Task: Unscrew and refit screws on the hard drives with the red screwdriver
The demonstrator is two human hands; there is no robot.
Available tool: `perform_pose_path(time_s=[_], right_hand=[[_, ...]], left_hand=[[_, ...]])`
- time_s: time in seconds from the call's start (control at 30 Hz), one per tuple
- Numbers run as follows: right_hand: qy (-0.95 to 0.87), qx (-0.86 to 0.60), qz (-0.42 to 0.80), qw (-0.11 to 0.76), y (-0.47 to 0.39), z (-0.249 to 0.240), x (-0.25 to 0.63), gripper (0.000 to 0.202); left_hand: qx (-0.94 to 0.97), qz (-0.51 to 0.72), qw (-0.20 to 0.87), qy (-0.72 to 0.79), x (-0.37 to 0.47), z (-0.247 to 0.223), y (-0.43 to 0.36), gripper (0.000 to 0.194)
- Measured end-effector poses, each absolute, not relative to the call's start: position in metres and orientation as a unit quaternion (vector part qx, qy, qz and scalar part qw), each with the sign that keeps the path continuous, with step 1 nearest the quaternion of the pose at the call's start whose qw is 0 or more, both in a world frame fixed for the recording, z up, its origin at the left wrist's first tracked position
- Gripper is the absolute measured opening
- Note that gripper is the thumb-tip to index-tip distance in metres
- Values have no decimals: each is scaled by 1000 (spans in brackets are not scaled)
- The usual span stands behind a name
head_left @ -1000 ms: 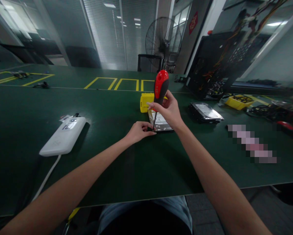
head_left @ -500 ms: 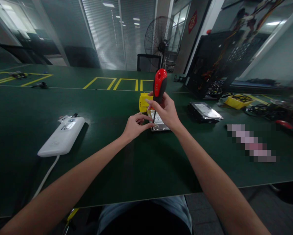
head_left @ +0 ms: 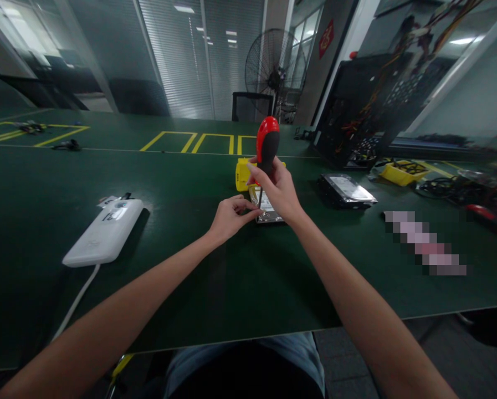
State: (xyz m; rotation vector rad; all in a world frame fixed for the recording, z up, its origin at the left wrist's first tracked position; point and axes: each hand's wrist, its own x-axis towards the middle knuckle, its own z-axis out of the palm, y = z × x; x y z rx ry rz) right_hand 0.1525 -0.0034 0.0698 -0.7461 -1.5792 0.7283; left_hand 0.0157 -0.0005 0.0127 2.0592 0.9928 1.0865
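Observation:
A red and black screwdriver (head_left: 268, 145) stands nearly upright, my right hand (head_left: 282, 191) closed round its lower handle. Its shaft points down at the near left part of a silver hard drive (head_left: 272, 216), which lies on the green table (head_left: 182, 188). My left hand (head_left: 230, 217) has thumb and fingertips pinched together at the shaft's lower end; whether they grip the shaft or something small is hidden. Just behind the drive sits a yellow box (head_left: 242, 174), partly covered by my right hand.
Right of my hands lies another hard drive (head_left: 348, 189). Beyond it are a yellow tray (head_left: 403, 173), cables and a red-handled tool (head_left: 488, 219). A white device (head_left: 104, 233) with a cable lies left. An open computer case (head_left: 350, 111) stands at the back right.
The screwdriver's handle has turned and shifted slightly left, with my right hand moving a little the same way. My left fingertips stay beside the shaft's lower end.

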Motion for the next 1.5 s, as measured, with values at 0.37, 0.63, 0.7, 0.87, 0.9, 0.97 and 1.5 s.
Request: perform_pose_path(time_s=[0.37, 0.63, 0.7, 0.87, 0.9, 0.97, 1.5], right_hand=[[-649, -281, 352, 613, -5, 77, 151, 26], [-657, -265, 353, 611, 1, 74, 155, 45], [-661, -273, 340, 611, 1, 74, 155, 48], [-670, -299, 323, 598, -3, 77, 156, 34], [-670, -306, 322, 594, -5, 78, 156, 33], [-673, -314, 321, 587, -7, 79, 157, 31], [-714, -276, 292, 573, -6, 116, 156, 70]], left_hand=[[772, 411, 314, 368, 14, 11, 1, 24], [769, 406, 341, 358, 13, 10, -2, 27], [770, 400, 343, 360, 13, 10, -3, 27], [789, 372, 343, 349, 8, 10, 2, 26], [794, 365, 341, 347, 6, 10, 4, 27], [803, 347, 339, 346, 2, 9, 10, 34], [842, 284, 319, 331, 1, 5, 13, 33]])
